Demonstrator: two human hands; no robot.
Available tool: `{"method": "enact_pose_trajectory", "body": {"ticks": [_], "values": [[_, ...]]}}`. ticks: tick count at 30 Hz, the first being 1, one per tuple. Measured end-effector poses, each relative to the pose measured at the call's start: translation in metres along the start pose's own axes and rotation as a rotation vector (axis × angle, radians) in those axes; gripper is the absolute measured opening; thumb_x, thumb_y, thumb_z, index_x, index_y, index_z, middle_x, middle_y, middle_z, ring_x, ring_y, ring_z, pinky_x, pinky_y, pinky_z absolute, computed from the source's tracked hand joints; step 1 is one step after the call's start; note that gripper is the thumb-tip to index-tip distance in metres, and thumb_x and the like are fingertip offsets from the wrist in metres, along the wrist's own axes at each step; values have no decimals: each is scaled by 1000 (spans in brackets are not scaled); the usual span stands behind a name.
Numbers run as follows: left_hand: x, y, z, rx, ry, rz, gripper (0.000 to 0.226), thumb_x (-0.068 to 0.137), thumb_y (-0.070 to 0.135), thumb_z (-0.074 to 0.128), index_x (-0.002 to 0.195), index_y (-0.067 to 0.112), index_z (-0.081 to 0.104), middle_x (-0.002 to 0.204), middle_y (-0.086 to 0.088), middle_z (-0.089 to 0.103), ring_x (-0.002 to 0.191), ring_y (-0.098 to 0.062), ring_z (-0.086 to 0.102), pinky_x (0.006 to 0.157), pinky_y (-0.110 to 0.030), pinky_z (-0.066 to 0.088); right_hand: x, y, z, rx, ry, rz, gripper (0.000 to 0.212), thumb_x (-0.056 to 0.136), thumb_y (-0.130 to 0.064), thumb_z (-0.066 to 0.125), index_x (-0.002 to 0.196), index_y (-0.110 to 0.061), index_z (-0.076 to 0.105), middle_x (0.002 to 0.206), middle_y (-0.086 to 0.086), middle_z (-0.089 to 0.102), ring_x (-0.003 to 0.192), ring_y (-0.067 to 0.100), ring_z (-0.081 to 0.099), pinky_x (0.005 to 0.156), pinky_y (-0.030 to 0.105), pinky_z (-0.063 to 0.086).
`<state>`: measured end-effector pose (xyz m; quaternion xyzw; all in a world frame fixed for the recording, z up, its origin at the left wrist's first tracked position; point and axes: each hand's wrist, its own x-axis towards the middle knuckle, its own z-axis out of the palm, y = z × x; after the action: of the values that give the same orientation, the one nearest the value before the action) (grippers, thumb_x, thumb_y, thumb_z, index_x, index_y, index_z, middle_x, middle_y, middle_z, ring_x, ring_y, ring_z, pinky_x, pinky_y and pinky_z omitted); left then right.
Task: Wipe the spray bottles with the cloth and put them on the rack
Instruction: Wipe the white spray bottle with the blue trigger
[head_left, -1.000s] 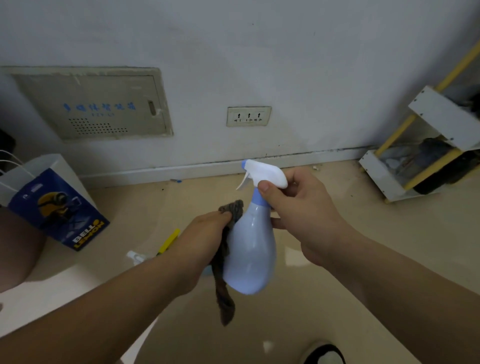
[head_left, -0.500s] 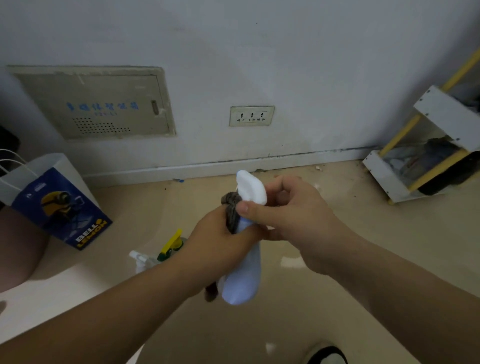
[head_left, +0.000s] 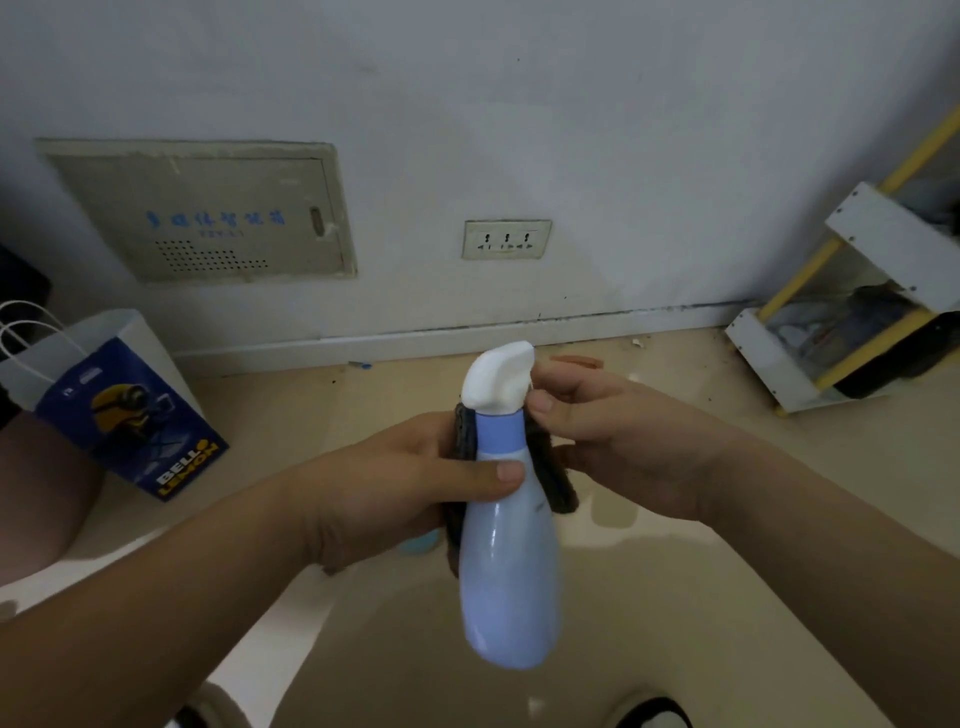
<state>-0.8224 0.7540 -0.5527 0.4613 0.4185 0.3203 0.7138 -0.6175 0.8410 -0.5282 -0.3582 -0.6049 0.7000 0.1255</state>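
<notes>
A pale blue spray bottle (head_left: 511, 571) with a white trigger head (head_left: 498, 382) hangs upright in mid-air at the frame's centre. A dark grey cloth (head_left: 558, 480) is wrapped round its neck, showing on both sides. My left hand (head_left: 395, 483) grips the cloth and the bottle's neck, thumb laid across the front. My right hand (head_left: 618, 441) holds the white head from the right, fingers curled round it. The white and yellow rack (head_left: 779, 358) stands on the floor at the far right against the wall.
A blue and white paper bag (head_left: 119, 405) stands on the floor at the left. The wall ahead carries a socket plate (head_left: 506, 239) and a beige access panel (head_left: 208, 208). Dark items fill the rack's lower shelf. Shoe tips (head_left: 649, 714) show at the bottom edge.
The bottle was turned so its nozzle points away. My left hand slid the cloth up around the neck, and the bottle now hangs upright and closer.
</notes>
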Motion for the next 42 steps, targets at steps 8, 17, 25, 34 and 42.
{"method": "enact_pose_trajectory", "body": {"ticks": [8, 17, 25, 34, 42], "values": [[2, -1, -8, 165, 325, 10, 30, 100, 28, 63, 130, 21, 67, 119, -6, 75, 111, -27, 72, 103, -57, 53, 8, 10, -2, 182, 254, -30, 31, 97, -22, 67, 123, -6, 72, 120, 13, 74, 106, 19, 71, 99, 45, 58], [13, -6, -5, -199, 667, -53, 18, 103, 14, 59, 114, 10, 72, 111, -19, 76, 107, -36, 72, 97, -48, 57, 10, 7, 5, 123, 385, 29, 30, 99, -24, 69, 123, -7, 71, 113, 8, 79, 101, 26, 78, 88, 44, 64], [15, 0, 17, 300, 817, 266, 15, 105, 27, 52, 115, 20, 62, 81, -1, 66, 71, -7, 61, 65, -31, 52, 13, 13, 15, 117, 407, 23, 24, 103, -27, 65, 122, -15, 70, 113, 8, 78, 99, 24, 78, 74, 33, 63], [23, -39, 28, 989, 588, 480, 59, 107, 35, 37, 163, 22, 23, 172, 8, 10, 159, -11, -2, 128, -38, 18, 14, 10, 30, 202, 457, 65, 20, 106, -15, 56, 112, -13, 75, 98, 8, 81, 82, 23, 78, 63, 37, 63], [3, -42, 29, 386, 662, 216, 29, 95, 40, 55, 78, 21, 68, 68, 4, 69, 66, -20, 67, 62, -41, 59, 11, 11, 7, 133, 628, 95, 20, 108, -23, 55, 117, -18, 72, 106, 5, 79, 87, 19, 78, 59, 30, 61]]}}
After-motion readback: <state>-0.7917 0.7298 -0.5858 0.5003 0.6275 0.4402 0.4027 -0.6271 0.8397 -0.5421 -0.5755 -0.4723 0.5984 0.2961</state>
